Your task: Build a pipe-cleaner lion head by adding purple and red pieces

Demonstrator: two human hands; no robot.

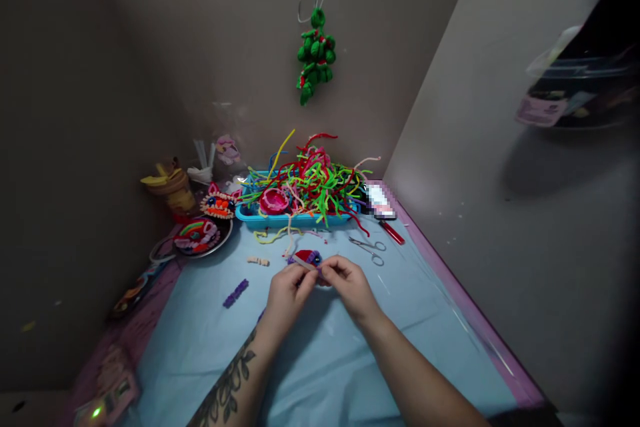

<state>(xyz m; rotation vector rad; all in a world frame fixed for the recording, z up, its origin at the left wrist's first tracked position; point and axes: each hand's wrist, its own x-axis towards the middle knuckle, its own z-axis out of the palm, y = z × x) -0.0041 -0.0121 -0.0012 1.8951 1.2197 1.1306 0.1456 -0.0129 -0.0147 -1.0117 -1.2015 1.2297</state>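
Over the middle of the light blue table cover, both hands meet at a small red and purple pipe-cleaner craft piece (307,256). My left hand (291,288) pinches its near left side, with a pale strip lying across the red part by the fingers. My right hand (350,281) is closed at its right edge, thumb and forefinger pressed together. The fingers hide the lower part of the piece. A short twisted purple pipe cleaner (235,293) and a beige one (258,261) lie to the left. Beyond my right hand are small scissors (369,248).
A blue tray (300,220) heaped with colourful pipe cleaners stands at the back. A red-handled tool (392,232) and a phone (380,200) lie at right. A round dish (220,240) with craft pieces is at left. A green ornament (317,57) hangs above.
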